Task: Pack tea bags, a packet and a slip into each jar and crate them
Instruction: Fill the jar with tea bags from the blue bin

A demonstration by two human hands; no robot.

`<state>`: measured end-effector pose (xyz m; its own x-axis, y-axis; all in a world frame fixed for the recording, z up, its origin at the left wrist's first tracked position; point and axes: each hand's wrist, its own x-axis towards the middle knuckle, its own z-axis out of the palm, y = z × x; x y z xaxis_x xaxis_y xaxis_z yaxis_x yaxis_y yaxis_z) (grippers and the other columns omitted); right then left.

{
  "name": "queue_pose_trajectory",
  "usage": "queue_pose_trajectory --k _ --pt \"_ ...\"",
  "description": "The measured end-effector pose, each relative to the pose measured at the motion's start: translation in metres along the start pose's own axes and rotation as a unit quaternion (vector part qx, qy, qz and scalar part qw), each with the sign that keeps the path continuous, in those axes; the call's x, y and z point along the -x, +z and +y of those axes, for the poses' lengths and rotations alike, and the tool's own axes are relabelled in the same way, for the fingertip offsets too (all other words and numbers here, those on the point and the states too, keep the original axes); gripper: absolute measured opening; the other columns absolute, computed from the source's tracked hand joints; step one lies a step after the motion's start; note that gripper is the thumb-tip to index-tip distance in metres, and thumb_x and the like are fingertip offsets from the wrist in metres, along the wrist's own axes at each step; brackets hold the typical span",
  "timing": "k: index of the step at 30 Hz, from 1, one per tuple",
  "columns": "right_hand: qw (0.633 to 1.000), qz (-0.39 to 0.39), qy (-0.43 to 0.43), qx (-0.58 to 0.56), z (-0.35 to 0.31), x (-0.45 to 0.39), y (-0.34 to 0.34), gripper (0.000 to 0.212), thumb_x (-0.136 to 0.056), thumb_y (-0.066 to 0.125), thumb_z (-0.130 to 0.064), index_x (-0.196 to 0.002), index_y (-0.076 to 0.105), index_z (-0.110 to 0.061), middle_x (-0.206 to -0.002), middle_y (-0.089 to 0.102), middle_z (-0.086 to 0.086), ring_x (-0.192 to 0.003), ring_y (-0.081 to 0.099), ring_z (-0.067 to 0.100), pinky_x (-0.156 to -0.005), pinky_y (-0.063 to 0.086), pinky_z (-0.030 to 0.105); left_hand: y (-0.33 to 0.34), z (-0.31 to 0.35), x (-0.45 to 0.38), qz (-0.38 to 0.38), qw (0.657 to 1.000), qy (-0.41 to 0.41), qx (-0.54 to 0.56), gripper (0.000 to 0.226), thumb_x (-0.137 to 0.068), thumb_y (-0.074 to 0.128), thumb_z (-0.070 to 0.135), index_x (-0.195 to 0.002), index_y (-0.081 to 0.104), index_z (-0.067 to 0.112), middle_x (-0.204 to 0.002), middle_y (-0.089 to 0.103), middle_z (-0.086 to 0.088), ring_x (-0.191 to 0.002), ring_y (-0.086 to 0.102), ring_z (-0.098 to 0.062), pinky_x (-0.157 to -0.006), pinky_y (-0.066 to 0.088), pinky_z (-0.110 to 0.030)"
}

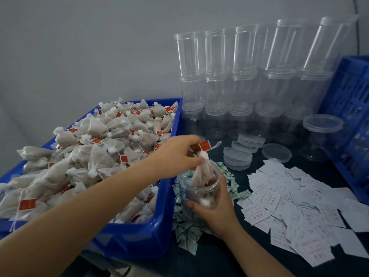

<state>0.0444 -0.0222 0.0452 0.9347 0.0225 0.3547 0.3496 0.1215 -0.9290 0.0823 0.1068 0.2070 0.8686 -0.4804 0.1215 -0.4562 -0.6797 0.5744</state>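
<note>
My right hand [216,206] grips a clear open jar [196,191] standing among the packets. My left hand [177,154] pinches a tea bag [201,172] by its tied top, with its red tag [205,145] sticking up; the bag hangs halfway into the jar's mouth. At least one tea bag lies at the jar's bottom. A blue bin [155,226] on the left is heaped with tea bags [95,152]. Green-and-white packets [187,230] lie around the jar. White printed slips [295,208] are spread on the right.
Stacks of empty clear jars [239,80] stand along the back wall. Loose clear lids [237,158] and a lidded jar [321,136] sit in front of them. A blue crate [347,108] rises at the right edge. The tabletop is dark.
</note>
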Motion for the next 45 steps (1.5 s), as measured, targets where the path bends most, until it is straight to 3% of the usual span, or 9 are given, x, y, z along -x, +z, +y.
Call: queue_pose_trajectory --k 7,16,21,24,30,33,38,41,45 --pt "1.000 -0.006 0.012 -0.006 0.001 0.000 0.000 0.093 -0.063 0.089 -0.021 -0.132 0.041 -0.060 -0.128 0.056 -0.031 -0.118 0.060 -0.001 -0.084 0.053 0.014 0.010 0.004 -0.002 -0.079 0.984 0.032 -0.157 0.026 -0.088 0.064 0.017 -0.098 0.042 0.026 -0.074 0.047 0.017 -0.066 0.050 -0.002 -0.053 0.039 -0.009" --pt "1.000 -0.004 0.009 0.008 0.005 -0.003 -0.001 0.093 -0.064 0.090 -0.021 -0.136 0.040 -0.054 -0.131 0.061 -0.016 -0.122 0.060 0.011 -0.093 0.054 0.026 0.010 0.016 -0.013 -0.279 0.928 0.061 -0.239 0.027 -0.093 0.047 0.006 -0.107 0.068 0.015 -0.104 0.067 0.003 -0.091 0.058 -0.012 -0.079 0.043 -0.021" --pt "1.000 -0.006 0.005 -0.003 0.003 -0.003 0.000 0.092 -0.065 0.088 -0.021 -0.137 0.041 -0.054 -0.133 0.060 -0.016 -0.122 0.060 0.009 -0.091 0.055 0.024 0.017 0.014 -0.013 -0.225 0.934 0.044 -0.273 0.019 -0.094 0.043 0.011 -0.103 0.059 0.013 -0.096 0.060 -0.001 -0.079 0.050 -0.015 -0.059 0.036 -0.018" --pt "1.000 -0.006 0.005 -0.008 0.001 -0.003 0.000 0.086 -0.066 0.086 -0.020 -0.131 0.044 -0.059 -0.128 0.064 -0.015 -0.116 0.064 0.009 -0.084 0.054 0.018 0.019 0.015 -0.011 -0.203 0.948 0.045 -0.242 0.021 -0.094 0.042 0.010 -0.111 0.053 0.014 -0.104 0.058 -0.004 -0.090 0.052 -0.019 -0.074 0.045 -0.031" --pt "0.999 -0.012 0.024 -0.018 0.003 -0.001 -0.001 0.094 -0.061 0.088 -0.025 -0.131 0.040 -0.065 -0.125 0.059 -0.021 -0.118 0.063 0.012 -0.086 0.057 0.026 0.013 0.013 -0.008 -0.317 0.915 0.054 -0.245 0.029 -0.096 0.037 0.010 -0.106 0.065 0.010 -0.100 0.063 -0.003 -0.088 0.055 -0.019 -0.083 0.043 -0.032" --pt "0.999 -0.017 0.028 -0.029 0.004 0.000 -0.001 0.097 -0.059 0.090 -0.022 -0.134 0.041 -0.058 -0.126 0.060 -0.017 -0.116 0.065 0.014 -0.085 0.056 0.026 0.006 0.009 -0.009 -0.278 0.934 0.057 -0.217 0.031 -0.094 0.039 0.010 -0.104 0.068 0.017 -0.106 0.065 0.003 -0.096 0.057 -0.013 -0.088 0.044 -0.028" --pt "0.999 -0.009 0.017 -0.027 0.005 0.002 -0.002 0.094 -0.059 0.089 -0.009 -0.126 0.048 -0.062 -0.115 0.060 -0.018 -0.110 0.065 0.005 -0.081 0.054 0.015 -0.026 -0.023 -0.025 -0.058 0.990 0.008 -0.129 0.029 -0.093 0.042 0.007 -0.087 0.061 0.028 -0.091 0.062 0.012 -0.090 0.058 -0.003 -0.088 0.047 -0.025" --pt "1.000 -0.010 0.017 -0.023 0.006 0.002 -0.002 0.092 -0.061 0.087 -0.003 -0.122 0.051 -0.062 -0.113 0.059 -0.019 -0.110 0.065 0.004 -0.082 0.053 0.015 -0.041 -0.068 -0.044 0.057 0.976 -0.063 -0.198 0.024 -0.092 0.046 0.002 -0.100 0.061 0.019 -0.104 0.063 0.002 -0.093 0.056 -0.011 -0.084 0.047 -0.026" --pt "0.999 -0.008 0.023 -0.024 0.006 0.002 -0.002 0.092 -0.057 0.091 -0.015 -0.126 0.049 -0.061 -0.116 0.057 -0.017 -0.113 0.064 0.011 -0.085 0.056 0.023 -0.050 -0.122 -0.062 0.052 0.929 -0.158 -0.330 0.043 -0.087 0.062 0.013 -0.128 0.051 0.015 -0.130 0.053 -0.007 -0.115 0.051 -0.022 -0.091 0.045 -0.033"
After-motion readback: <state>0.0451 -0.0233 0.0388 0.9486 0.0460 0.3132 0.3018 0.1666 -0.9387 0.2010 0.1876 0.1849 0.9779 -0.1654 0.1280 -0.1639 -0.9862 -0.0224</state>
